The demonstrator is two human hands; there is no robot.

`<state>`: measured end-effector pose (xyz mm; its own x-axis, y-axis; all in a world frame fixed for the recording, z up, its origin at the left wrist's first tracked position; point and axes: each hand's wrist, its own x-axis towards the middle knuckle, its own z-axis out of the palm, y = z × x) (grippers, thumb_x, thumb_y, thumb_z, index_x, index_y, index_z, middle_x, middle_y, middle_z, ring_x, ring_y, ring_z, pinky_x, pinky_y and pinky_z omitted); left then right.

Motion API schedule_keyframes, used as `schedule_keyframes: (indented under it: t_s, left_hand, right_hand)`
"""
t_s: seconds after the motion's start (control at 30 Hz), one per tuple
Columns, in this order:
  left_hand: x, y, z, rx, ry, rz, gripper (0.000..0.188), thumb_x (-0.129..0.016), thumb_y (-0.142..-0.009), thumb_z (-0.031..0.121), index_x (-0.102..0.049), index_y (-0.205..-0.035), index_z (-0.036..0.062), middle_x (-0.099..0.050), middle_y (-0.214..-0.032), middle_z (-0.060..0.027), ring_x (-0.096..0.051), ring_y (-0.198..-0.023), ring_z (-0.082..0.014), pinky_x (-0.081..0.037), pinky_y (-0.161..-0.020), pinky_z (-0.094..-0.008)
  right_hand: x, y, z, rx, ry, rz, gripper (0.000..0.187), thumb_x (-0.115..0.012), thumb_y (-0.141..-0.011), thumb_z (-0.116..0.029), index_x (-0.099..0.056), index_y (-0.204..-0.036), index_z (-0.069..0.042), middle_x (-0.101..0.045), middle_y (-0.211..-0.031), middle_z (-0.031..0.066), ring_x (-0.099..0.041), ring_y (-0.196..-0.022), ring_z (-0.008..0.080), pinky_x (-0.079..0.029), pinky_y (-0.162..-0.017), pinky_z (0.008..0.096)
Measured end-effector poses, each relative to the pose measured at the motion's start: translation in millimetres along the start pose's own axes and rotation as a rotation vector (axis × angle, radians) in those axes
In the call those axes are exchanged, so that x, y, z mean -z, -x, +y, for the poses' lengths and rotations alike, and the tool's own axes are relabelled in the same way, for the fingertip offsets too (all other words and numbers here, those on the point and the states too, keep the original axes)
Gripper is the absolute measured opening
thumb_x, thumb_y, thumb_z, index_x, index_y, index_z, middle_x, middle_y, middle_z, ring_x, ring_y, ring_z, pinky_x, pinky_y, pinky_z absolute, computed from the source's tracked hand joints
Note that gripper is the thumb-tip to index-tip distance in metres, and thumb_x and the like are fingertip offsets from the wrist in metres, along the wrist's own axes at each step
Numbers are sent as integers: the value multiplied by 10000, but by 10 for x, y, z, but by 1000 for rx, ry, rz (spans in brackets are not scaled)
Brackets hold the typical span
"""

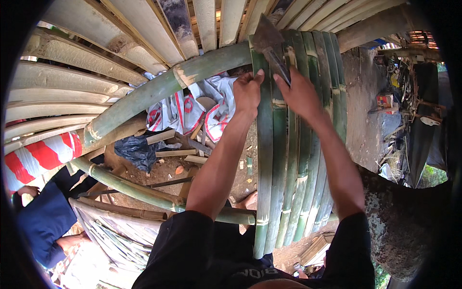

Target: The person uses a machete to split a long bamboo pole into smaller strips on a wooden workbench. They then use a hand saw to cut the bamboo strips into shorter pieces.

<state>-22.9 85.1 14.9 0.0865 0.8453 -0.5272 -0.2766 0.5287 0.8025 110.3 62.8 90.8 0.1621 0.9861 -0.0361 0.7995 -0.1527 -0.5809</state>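
My right hand (303,94) is closed around the shaft of a tool with a broad, dark, wedge-shaped metal head (267,36). That head hangs over the far ends of several long green bamboo slats (279,168), which lie side by side and run toward my body. At the left edge of the outermost slat, my left hand (247,94) is closed with its thumb against the bamboo. Whatever its fingers pinch there is hidden. A thick green bamboo pole (168,82) curves in from the left and passes under the slats' far ends.
Pale split bamboo slats (62,79) fan out along the far left. Below the pole lie a white-and-red sack (180,111) and a dark plastic bag (139,149). Another person in dark blue clothing (50,216) is at the lower left. A rough trunk (399,226) stands at right.
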Motion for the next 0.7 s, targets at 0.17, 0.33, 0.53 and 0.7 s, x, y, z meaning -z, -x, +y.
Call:
schedule_keyframes:
  t_s: [0.17, 0.33, 0.53, 0.7]
  left_hand:
    - [23, 33, 38, 26, 107, -4, 222, -695, -888, 215, -604, -744, 74, -556, -692, 14, -488, -615, -98, -404, -586, -278]
    - [-8, 42, -106, 1, 72, 61, 237, -697, -888, 220, -603, -724, 77, -552, -676, 16, -493, -625, -96, -402, -588, -277]
    - [-11, -21, -95, -36, 135, 26, 218, -699, -881, 215, -642, -741, 58, -515, -663, 40, -415, -632, -89, -344, -594, -280]
    - [-61, 87, -19, -34, 136, 64, 242, -685, -893, 208, -634, -736, 30, -494, -655, 41, -382, -633, -91, -311, -588, -279]
  right_hand:
    - [133, 40, -244, -86, -48, -33, 419, -567, -947, -400, -530, -1031, 9, -637, -787, 282, -625, -831, 488, -480, -681, 525]
    - [153, -132, -54, -84, 87, -218, 431, -560, -950, -404, -547, -1038, 17, -645, -854, 287, -627, -877, 474, -488, -721, 507]
    - [86, 64, 45, -150, -14, -178, 434, -557, -946, -394, -576, -1051, 27, -650, -905, 286, -630, -903, 459, -502, -758, 495]
    - [28, 235, 131, -206, -13, -138, 472, -543, -951, -434, -570, -1080, 19, -651, -917, 272, -621, -905, 462, -492, -776, 502]
